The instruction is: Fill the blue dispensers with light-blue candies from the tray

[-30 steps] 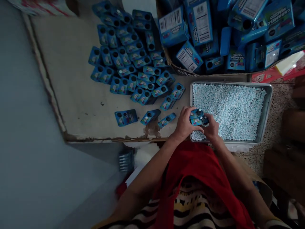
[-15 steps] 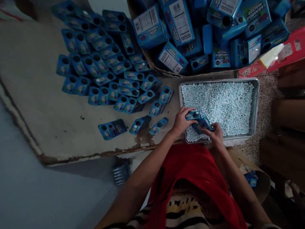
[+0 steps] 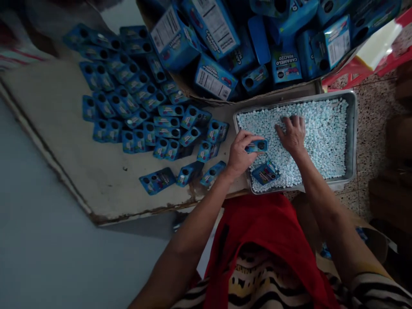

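Resting between the thumb and fingers of the left hand [image 3: 240, 155], a small blue box [image 3: 261, 145] was at the left end of a shallow metal tray [image 3: 351, 141], its round dark hole in view. That grip was closed on the box; whether the box touched the white and pale blue pellets [image 3: 325, 141] filling the tray could not be told.

Just below the grip, on the wearer's side, a second blue box [image 3: 265, 173] lay tilted on the pellets. To the right of the grip, the right hand [image 3: 293, 134] reached into the pellets with fingers open and spread, no box in it; whether it pinched any pellets was hidden.

Left of the grip, a worn, pale table [image 3: 106, 184] carried many blue packs [image 3: 111, 128] in tight, uneven rows, with round holes on their upper faces. Nearer the table's front edge, three packs stood or lay apart from the cluster.

Beyond the grip, a large cardboard carton [image 3: 229, 103] was heaped with bigger-looking blue boxes [image 3: 286, 64] at mixed angles. Below the grip, on the wearer's body, hung a red apron [image 3: 259, 219] over a striped shirt [image 3: 257, 279].
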Available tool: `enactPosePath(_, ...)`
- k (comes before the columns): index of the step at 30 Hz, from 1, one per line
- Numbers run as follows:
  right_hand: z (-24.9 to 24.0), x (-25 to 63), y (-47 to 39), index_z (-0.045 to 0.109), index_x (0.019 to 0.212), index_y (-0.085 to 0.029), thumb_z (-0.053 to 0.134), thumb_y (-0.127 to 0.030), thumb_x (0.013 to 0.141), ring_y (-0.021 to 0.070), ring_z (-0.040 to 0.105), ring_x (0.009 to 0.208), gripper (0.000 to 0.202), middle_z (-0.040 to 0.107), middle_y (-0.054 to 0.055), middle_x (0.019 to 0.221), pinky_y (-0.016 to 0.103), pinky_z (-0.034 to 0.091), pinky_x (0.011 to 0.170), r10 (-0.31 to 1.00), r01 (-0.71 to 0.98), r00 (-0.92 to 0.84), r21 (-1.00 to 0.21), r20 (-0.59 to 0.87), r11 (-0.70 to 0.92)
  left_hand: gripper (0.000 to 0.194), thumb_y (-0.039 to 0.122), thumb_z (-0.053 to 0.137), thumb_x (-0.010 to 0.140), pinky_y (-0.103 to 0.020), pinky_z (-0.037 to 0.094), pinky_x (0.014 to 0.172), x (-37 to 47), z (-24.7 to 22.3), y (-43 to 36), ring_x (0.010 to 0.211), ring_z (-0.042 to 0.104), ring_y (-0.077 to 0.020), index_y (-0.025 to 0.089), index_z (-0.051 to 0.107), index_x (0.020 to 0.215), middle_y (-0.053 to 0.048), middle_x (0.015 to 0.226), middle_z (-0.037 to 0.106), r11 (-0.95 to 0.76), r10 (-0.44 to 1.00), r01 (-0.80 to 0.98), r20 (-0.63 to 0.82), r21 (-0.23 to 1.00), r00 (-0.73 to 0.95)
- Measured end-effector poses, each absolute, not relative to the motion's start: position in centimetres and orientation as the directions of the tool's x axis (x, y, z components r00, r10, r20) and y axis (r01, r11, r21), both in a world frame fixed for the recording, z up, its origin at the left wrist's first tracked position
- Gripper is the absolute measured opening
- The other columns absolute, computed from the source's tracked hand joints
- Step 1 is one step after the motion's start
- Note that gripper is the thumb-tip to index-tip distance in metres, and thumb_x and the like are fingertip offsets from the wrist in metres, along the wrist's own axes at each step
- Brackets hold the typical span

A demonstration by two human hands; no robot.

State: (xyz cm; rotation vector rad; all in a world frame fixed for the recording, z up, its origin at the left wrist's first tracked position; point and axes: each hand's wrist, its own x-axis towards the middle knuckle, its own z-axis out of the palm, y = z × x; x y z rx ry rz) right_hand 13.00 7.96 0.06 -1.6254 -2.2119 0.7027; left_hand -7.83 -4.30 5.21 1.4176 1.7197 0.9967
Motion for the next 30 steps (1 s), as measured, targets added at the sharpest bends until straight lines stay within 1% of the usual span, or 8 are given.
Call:
enactPosePath(3, 0.3, 13.8, 6.0, 0.07, 0.087, -0.024, 0.068, -0.058, 0.095, 0.0249, 0.065, 0.097, 0.035, 0.068, 0.007, 0.093, 0.044, 0.056, 0.098, 0.989, 0.653, -0.082, -0.757, -0.12, -0.038, 0.041, 0.011, 0.087, 0.079, -0.035, 0.061, 0.102, -8.1, 5.2, -4.0, 0.112, 0.072, -0.0215, 0.026, 0.081, 0.116, -0.005, 0.116, 0.072, 0.084, 0.991, 0.431, -0.029, 0.899, -0.132)
enactPosePath(5, 1.5, 14.3, 4.8, 0.063, 0.079, -0.024, 0.069, -0.061, 0.092, 0.0175, 0.061, 0.078, 0.04, 0.063, 0.001, 0.08, 0.032, 0.057, 0.077, 0.956, 0.343, 0.076, -0.893, -0.284, -0.292, 0.041, 0.012, 0.088, 0.08, -0.037, 0.061, 0.104, -7.9, 5.5, -3.7, 0.113, 0.073, -0.0223, 0.025, 0.081, 0.118, -0.005, 0.118, 0.074, 0.078, 0.993, 0.429, -0.033, 0.9, -0.111)
enactPosePath(8, 4.4, 14.5, 3.9, 0.059, 0.08, -0.025, 0.07, -0.061, 0.089, 0.0129, 0.055, 0.063, 0.039, 0.059, -0.001, 0.074, 0.025, 0.047, 0.053, 0.85, -0.225, 0.004, -0.829, -0.527, -0.512, 0.046, 0.01, 0.089, 0.079, -0.038, 0.061, 0.104, -6.9, 6.3, -3.2, 0.113, 0.073, -0.0232, 0.025, 0.08, 0.121, -0.005, 0.118, 0.075, 0.101, 0.994, 0.476, -0.066, 0.874, -0.091)
enactPosePath(10, 6.7, 14.1, 3.7, 0.055, 0.078, -0.025, 0.067, -0.06, 0.088, 0.0135, 0.054, 0.061, 0.038, 0.057, 0.0, 0.073, 0.027, 0.048, 0.051, 0.843, -0.401, -0.108, -0.753, -0.526, -0.521, 0.048, 0.006, 0.086, 0.079, -0.037, 0.062, 0.103, -6.0, 6.9, -2.8, 0.111, 0.072, -0.0228, 0.026, 0.08, 0.122, -0.005, 0.115, 0.073, 0.114, 0.993, 0.511, -0.091, 0.852, -0.069)
enactPosePath(17, 12.0, 11.0, 3.6, 0.042, 0.071, -0.028, 0.051, -0.065, 0.097, 0.0176, 0.052, 0.062, 0.046, 0.044, -0.001, 0.064, 0.038, 0.058, 0.07, 0.95, -0.325, -0.205, -0.9, -0.234, -0.292, 0.046, 0.003, 0.081, 0.08, -0.038, 0.063, 0.099, -4.0, 8.2, -1.9, 0.107, 0.072, -0.0222, 0.026, 0.079, 0.12, -0.003, 0.11, 0.072, 0.07, 0.996, 0.522, -0.088, 0.85, 0.01)
enactPosePath(22, 10.9, 8.6, 2.8, 0.043, 0.07, -0.028, 0.05, -0.059, 0.1, 0.0168, 0.051, 0.063, 0.044, 0.043, -0.001, 0.065, 0.035, 0.056, 0.073, 0.98, -0.258, 0.03, -0.949, -0.194, -0.18, 0.048, 0.001, 0.084, 0.077, -0.038, 0.062, 0.095, -3.2, 8.0, -1.8, 0.104, 0.072, -0.0229, 0.026, 0.078, 0.119, -0.002, 0.106, 0.073, 0.067, 0.996, 0.53, -0.087, 0.845, 0.012)
enactPosePath(25, 8.8, 9.7, 3.6, 0.043, 0.073, -0.027, 0.05, -0.053, 0.101, 0.0148, 0.05, 0.061, 0.038, 0.048, -0.001, 0.07, 0.032, 0.055, 0.066, 0.936, -0.39, 0.129, -0.884, -0.328, -0.257, 0.057, 0.002, 0.086, 0.077, -0.04, 0.061, 0.1, -3.0, 7.9, -1.8, 0.111, 0.072, -0.0247, 0.026, 0.075, 0.128, -0.004, 0.114, 0.074, 0.087, 0.996, 0.534, -0.089, 0.841, -0.022)
enactPosePath(30, 5.2, 16.2, 5.8, 0.043, 0.073, -0.024, 0.057, -0.023, 0.093, 0.0074, 0.045, 0.05, 0.024, 0.053, -0.004, 0.066, 0.018, 0.039, 0.044, 0.696, -0.693, 0.012, -0.507, -0.718, -0.511, 0.046, -0.003, 0.074, 0.084, -0.042, 0.06, 0.107, -4.3, 7.7, -3.2, 0.115, 0.071, -0.0248, 0.028, 0.077, 0.118, -0.003, 0.116, 0.075, 0.073, 0.993, 0.578, -0.004, 0.813, -0.121)
